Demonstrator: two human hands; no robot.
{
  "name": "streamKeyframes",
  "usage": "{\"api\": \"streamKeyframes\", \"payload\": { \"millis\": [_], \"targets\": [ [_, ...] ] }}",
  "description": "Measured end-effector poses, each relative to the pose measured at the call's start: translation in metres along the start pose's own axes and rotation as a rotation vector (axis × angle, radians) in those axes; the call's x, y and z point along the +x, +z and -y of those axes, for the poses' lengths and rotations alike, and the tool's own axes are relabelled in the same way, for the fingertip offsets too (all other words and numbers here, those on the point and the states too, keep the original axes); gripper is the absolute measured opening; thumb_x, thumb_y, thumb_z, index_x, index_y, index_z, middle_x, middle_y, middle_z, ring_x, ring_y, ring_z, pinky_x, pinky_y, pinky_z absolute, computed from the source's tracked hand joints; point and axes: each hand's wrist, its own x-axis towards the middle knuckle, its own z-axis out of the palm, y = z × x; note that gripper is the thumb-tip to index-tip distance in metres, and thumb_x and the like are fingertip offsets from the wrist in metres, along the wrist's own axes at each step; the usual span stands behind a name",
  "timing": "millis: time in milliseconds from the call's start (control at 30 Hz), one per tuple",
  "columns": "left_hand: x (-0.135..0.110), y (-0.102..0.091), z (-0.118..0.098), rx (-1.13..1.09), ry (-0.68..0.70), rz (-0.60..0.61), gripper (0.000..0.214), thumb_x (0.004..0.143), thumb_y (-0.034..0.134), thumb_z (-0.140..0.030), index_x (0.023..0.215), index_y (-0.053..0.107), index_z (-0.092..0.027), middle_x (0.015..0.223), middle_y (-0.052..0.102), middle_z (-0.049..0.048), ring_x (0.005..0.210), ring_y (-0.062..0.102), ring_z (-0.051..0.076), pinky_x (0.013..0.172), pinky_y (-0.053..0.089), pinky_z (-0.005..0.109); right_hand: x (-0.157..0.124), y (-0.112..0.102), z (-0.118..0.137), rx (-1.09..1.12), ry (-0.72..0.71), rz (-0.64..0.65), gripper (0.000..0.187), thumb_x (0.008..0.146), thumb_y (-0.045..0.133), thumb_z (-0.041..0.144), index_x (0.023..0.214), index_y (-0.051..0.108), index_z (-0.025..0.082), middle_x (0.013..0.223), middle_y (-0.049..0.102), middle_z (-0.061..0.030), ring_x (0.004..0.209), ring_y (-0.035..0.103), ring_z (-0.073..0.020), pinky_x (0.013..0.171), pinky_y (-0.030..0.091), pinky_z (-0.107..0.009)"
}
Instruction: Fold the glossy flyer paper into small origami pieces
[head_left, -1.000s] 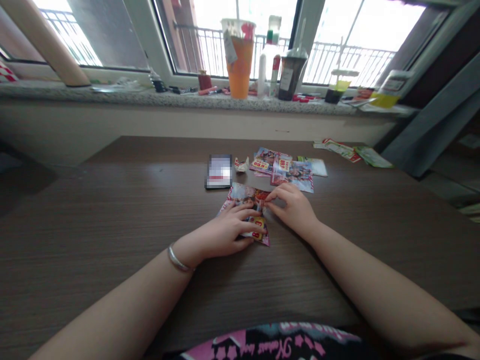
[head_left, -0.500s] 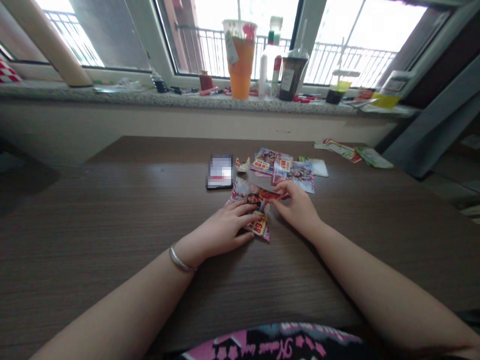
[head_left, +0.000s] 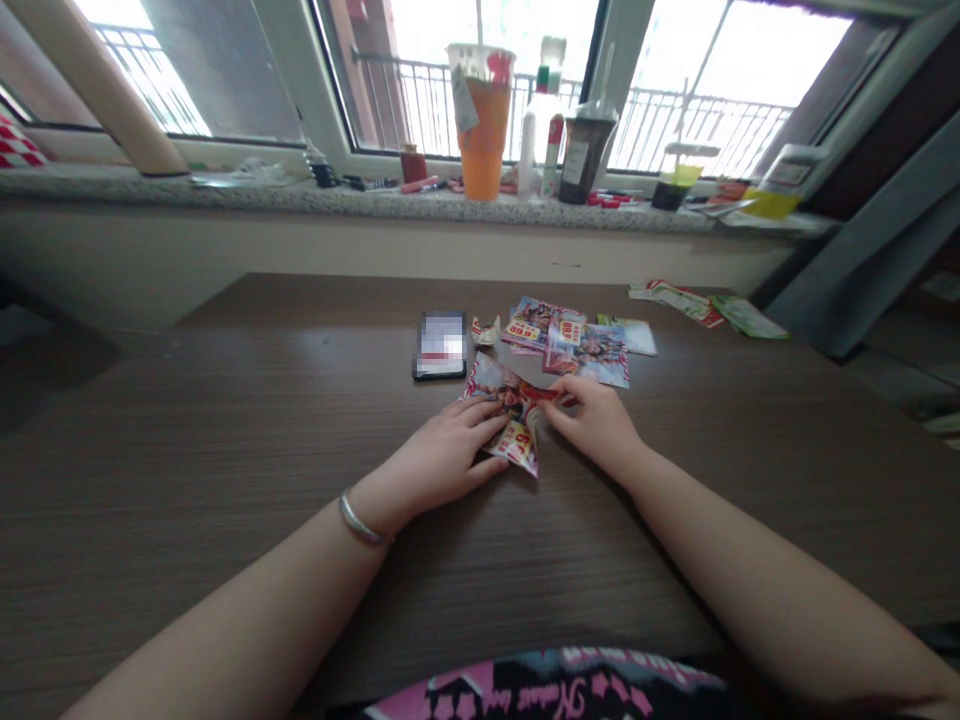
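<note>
A colourful printed paper leaflet [head_left: 517, 433] with a yellow price patch lies creased on the brown table. My left hand [head_left: 450, 445], with a silver bangle at its wrist, rests flat across the leaflet's left part, fingers stretched out. The right edge of the paper is raised and bent, pinched between thumb and fingers of my right hand [head_left: 592, 410]. Just beyond it sits a small folded paper piece [head_left: 486, 331]. Several similar leaflets [head_left: 589, 347] overlap behind my right hand.
A phone [head_left: 441, 345] with a blurred screen lies left of the folded piece. Green-and-red packets [head_left: 697, 305] are at the table's back right. On the windowsill [head_left: 375, 203] stand a tall orange drink cup [head_left: 481, 135], a dark cup [head_left: 585, 155] and bottles.
The leaflet's right part has bent and gathered more under my right fingers, and its price patch is more creased. My left hand has shifted very slightly.
</note>
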Motion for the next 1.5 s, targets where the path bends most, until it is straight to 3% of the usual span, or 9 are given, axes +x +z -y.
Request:
{"api": "streamKeyframes", "payload": {
  "millis": [300,533,733,800,900,967,1233,1400,1500],
  "targets": [
    [0.000,-0.002,-0.002,0.023,0.000,0.005,0.044,0.094,0.046,-0.048,0.130,0.056,-0.023,0.142,0.049,0.0074,0.133,0.041,0.028,0.113,0.031,0.047,0.001,0.000,0.001,-0.038,0.056,0.049,0.007,0.078,0.063,0.027,0.078,0.061,0.021,0.080,0.067,-0.0019,0.068,0.061,-0.0162,0.066,0.048,-0.029],
    [0.001,-0.005,-0.003,0.052,0.010,0.018,0.049,0.094,0.046,-0.048,0.137,0.049,-0.024,0.145,0.046,0.0090,0.136,0.038,0.028,0.114,0.029,0.047,-0.001,0.000,0.006,0.010,0.099,0.160,0.004,0.077,0.064,0.026,0.077,0.063,0.023,0.076,0.070,0.0014,0.069,0.063,-0.0152,0.064,0.047,-0.027],
    [0.000,-0.004,-0.003,0.039,0.021,0.003,0.044,0.094,0.046,-0.047,0.134,0.052,-0.028,0.144,0.047,0.0067,0.135,0.039,0.028,0.113,0.030,0.048,-0.001,0.003,0.000,0.035,0.103,0.121,0.006,0.079,0.062,0.027,0.077,0.059,0.022,0.073,0.067,0.0013,0.068,0.061,-0.0151,0.066,0.047,-0.029],
    [-0.001,-0.003,-0.002,0.030,0.025,0.000,0.043,0.094,0.047,-0.046,0.133,0.053,-0.029,0.144,0.047,0.0064,0.135,0.039,0.028,0.112,0.030,0.048,0.000,0.007,-0.006,0.092,0.124,0.070,0.015,0.078,0.064,0.030,0.088,0.056,0.021,0.078,0.066,-0.0004,0.072,0.062,-0.0162,0.069,0.049,-0.031],
    [-0.002,-0.002,-0.002,0.015,0.038,-0.006,0.041,0.093,0.051,-0.044,0.132,0.054,-0.031,0.145,0.046,0.0057,0.134,0.041,0.029,0.112,0.031,0.048,0.002,0.013,-0.013,0.182,0.144,-0.015,0.046,0.075,0.069,0.034,0.114,0.050,0.019,0.092,0.067,-0.0052,0.082,0.063,-0.0186,0.076,0.050,-0.035],
    [-0.002,-0.002,-0.002,0.006,0.047,-0.006,0.041,0.092,0.052,-0.043,0.131,0.055,-0.032,0.145,0.047,0.0053,0.133,0.041,0.029,0.111,0.032,0.049,0.004,0.015,-0.015,0.230,0.144,-0.024,0.054,0.074,0.070,0.034,0.121,0.047,0.019,0.093,0.067,-0.0059,0.083,0.063,-0.0191,0.078,0.050,-0.036],
    [-0.003,-0.002,-0.002,0.020,0.053,0.005,0.041,0.091,0.055,-0.042,0.131,0.055,-0.034,0.145,0.046,0.0047,0.134,0.041,0.029,0.111,0.032,0.049,0.006,0.017,-0.019,0.255,0.176,-0.001,0.027,0.076,0.064,0.032,0.098,0.055,0.019,0.075,0.062,0.0006,0.072,0.060,-0.0171,0.072,0.049,-0.033],
    [-0.004,-0.001,-0.002,0.026,0.042,0.004,0.042,0.091,0.054,-0.042,0.132,0.054,-0.033,0.145,0.046,0.0042,0.134,0.040,0.029,0.111,0.031,0.049,0.005,0.021,-0.021,0.372,0.201,-0.041,0.027,0.075,0.061,0.028,0.100,0.053,0.020,0.081,0.065,-0.0003,0.066,0.060,-0.0150,0.067,0.050,-0.031],
    [-0.004,0.000,-0.003,0.045,0.015,-0.011,0.044,0.092,0.051,-0.042,0.135,0.051,-0.030,0.146,0.045,0.0057,0.135,0.040,0.029,0.112,0.032,0.049,0.003,0.019,-0.014,0.410,0.219,0.001,0.024,0.073,0.063,0.029,0.094,0.056,0.020,0.073,0.065,0.0011,0.062,0.060,-0.0147,0.061,0.050,-0.029]
  ]
}}
